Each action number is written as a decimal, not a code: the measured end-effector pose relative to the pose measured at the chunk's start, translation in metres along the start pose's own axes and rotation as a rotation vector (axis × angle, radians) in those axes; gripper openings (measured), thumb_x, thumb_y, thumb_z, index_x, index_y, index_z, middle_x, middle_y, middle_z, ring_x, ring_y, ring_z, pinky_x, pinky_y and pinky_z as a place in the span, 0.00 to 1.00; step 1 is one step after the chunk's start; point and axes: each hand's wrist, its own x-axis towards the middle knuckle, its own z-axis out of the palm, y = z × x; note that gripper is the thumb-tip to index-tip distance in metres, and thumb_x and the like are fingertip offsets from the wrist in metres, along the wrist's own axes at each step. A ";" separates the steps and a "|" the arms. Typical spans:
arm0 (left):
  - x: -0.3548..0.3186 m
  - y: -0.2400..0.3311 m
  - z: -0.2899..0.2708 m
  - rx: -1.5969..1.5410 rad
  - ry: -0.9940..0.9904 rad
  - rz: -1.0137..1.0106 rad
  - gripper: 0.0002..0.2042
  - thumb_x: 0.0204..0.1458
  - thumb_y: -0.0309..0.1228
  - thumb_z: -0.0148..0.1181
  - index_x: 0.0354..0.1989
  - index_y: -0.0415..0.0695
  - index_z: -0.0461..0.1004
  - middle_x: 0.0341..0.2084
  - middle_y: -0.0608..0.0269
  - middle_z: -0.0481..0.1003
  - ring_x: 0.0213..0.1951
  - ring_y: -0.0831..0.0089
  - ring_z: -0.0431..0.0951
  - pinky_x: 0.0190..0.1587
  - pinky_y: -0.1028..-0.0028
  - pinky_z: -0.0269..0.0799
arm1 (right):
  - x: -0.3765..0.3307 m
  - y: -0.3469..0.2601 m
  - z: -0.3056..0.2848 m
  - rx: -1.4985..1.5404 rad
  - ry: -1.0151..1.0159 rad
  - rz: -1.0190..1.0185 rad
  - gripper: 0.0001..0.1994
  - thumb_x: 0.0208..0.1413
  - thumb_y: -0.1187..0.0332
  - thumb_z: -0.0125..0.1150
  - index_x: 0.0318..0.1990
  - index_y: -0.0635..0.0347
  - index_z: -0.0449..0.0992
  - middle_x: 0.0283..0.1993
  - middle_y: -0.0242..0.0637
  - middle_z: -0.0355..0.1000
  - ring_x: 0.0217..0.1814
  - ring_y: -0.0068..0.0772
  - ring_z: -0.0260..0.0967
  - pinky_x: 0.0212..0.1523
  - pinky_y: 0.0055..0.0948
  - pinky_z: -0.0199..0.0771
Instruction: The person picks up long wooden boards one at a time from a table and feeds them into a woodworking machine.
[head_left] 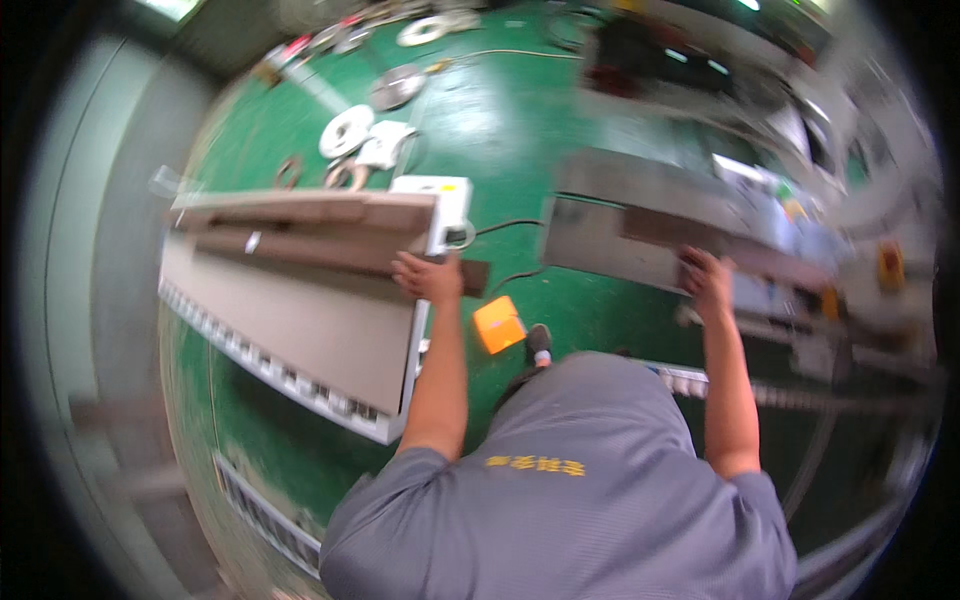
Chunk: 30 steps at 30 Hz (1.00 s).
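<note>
My left hand [432, 279] lies over the right end of a long brown board [300, 250], its fingers a little spread. That board rests on a pale roller-edged table [300, 320] and pokes out past the table's right end. On the right, my right hand [708, 282] has its fingers curled at the near edge of a brown strip [655, 228]. The strip lies along a grey metal machine bed [590, 235]. Motion blurs this side, and the undersides of both boards are hidden.
An orange-yellow box [498, 324] sits on the green floor between the table and the machine, close to my shoe [539, 340]. Dark cables [510, 225] run across that gap. White and brown rolls [346, 131] lie beyond the table. A grey wall [100, 220] borders the left.
</note>
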 end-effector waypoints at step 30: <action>-0.236 -0.180 -0.006 -1.123 -0.263 -0.982 0.15 0.40 0.38 0.67 0.24 0.39 0.72 0.21 0.59 0.74 0.19 0.70 0.73 0.20 0.71 0.66 | -0.034 -0.006 0.142 -0.346 -0.258 0.189 0.20 0.49 0.73 0.53 0.52 0.55 0.62 0.19 0.25 0.56 0.14 0.15 0.51 0.12 0.17 0.50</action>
